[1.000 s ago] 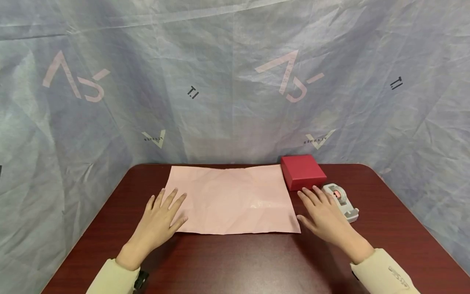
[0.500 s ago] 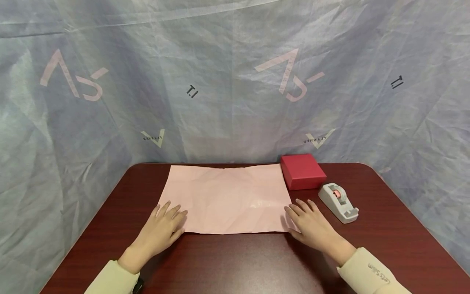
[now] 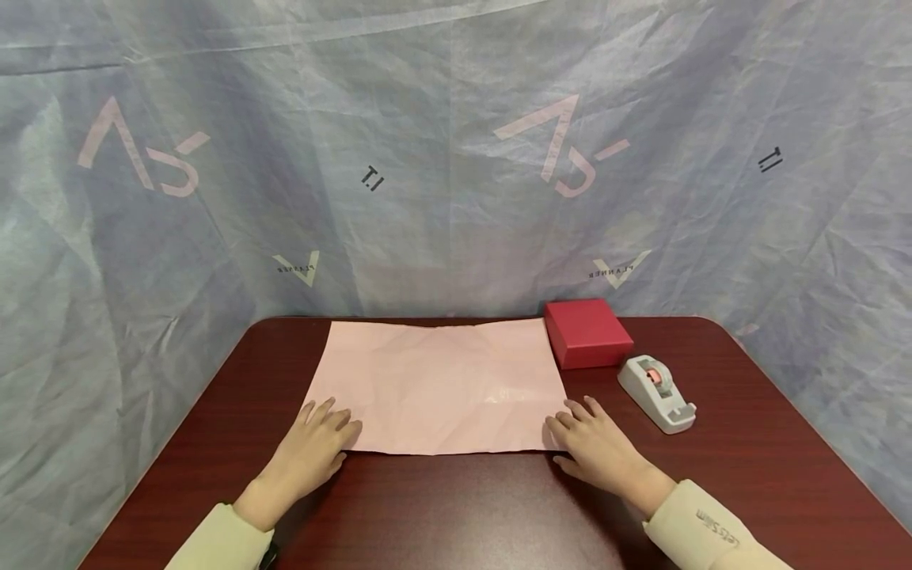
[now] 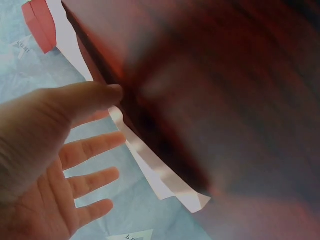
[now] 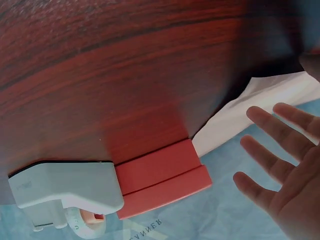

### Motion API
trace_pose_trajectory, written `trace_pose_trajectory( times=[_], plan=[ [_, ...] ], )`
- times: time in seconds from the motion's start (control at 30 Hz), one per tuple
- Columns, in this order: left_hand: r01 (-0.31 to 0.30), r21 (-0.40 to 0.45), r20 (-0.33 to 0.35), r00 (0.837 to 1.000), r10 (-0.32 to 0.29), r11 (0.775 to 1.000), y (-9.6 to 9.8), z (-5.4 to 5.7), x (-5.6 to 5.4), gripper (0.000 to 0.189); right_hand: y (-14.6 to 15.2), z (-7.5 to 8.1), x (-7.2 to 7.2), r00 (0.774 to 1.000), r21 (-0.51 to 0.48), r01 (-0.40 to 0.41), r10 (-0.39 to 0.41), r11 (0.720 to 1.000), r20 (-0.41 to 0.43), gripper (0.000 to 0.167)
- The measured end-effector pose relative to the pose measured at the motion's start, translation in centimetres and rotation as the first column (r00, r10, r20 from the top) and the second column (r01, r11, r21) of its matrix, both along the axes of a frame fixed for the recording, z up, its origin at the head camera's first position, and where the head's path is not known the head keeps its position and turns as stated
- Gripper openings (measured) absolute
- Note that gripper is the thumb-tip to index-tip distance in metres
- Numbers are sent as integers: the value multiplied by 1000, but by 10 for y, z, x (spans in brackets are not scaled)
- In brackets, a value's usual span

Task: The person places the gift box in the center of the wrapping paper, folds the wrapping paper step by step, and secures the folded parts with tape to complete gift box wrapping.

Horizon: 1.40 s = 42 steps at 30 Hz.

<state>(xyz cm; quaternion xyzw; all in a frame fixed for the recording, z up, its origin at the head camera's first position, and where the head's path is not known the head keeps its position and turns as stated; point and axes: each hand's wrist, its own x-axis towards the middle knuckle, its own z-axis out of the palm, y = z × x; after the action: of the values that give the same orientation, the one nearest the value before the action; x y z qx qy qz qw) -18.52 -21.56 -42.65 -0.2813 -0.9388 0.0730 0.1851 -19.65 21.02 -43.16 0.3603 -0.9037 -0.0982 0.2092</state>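
Note:
A sheet of pink paper (image 3: pixel 442 388), lightly creased, lies spread out in the head view. My left hand (image 3: pixel 309 451) is over its near left corner, fingers fairly straight; in the left wrist view the thumb (image 4: pixel 95 97) reaches the paper's edge (image 4: pixel 150 165), with the fingers apart from each other. At the near right corner my right hand (image 3: pixel 594 447) has its fingertips over the paper. The right wrist view shows that hand's fingers (image 5: pixel 272 165) spread and slightly bent, beside the paper's lifted edge (image 5: pixel 225 122). Neither hand grips anything.
A red box (image 3: pixel 587 332) stands at the back, touching the paper's far right corner. Right of it, nearer me, is a white tape dispenser (image 3: pixel 657 393) with a roll in it. All sit on a dark red wooden table (image 3: pixel 456 514), before a grey printed sheet (image 3: pixel 427 158).
Both hands have drawn back towards me, down to the paper's near corners. The right hand has also moved left, away from the tape dispenser. Paper, box and dispenser stay put.

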Motion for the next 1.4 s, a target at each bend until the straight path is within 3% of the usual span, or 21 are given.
trace_pose_trajectory(
  times=[0.17, 0.37, 0.83, 1.03, 1.17, 1.33, 1.4],
  plan=[
    [1, 29, -20, 1000, 0, 1000, 1, -1, 0, 30, 1, -4, -2, 999, -14, -18, 17, 1000, -38, 33],
    [-15, 23, -10, 1000, 15, 1000, -1, -5, 0, 33, 0, -8, -3, 994, -25, -45, 42, 999, -103, 12],
    [32, 14, -75, 997, -31, 999, -4, -6, -1, 36, 5, -6, -2, 983, -56, -86, 75, 995, -168, 11],
    [53, 25, -92, 994, -51, 998, -4, -2, 3, 34, 8, 2, 4, 978, -98, -118, 98, 988, -182, 13],
    [83, 24, -100, 992, -80, 996, -4, 2, 9, 33, 9, 6, 10, 978, -126, -133, 110, 983, -180, 7],
    [115, 1, -84, 990, -115, 993, -4, 7, 18, 36, 11, 8, 17, 970, -164, -173, 139, 971, -200, 40],
    [132, 0, -82, 988, -131, 991, -5, 9, 21, 37, 12, 9, 21, 967, -172, -189, 153, 967, -203, 46]
  ],
)
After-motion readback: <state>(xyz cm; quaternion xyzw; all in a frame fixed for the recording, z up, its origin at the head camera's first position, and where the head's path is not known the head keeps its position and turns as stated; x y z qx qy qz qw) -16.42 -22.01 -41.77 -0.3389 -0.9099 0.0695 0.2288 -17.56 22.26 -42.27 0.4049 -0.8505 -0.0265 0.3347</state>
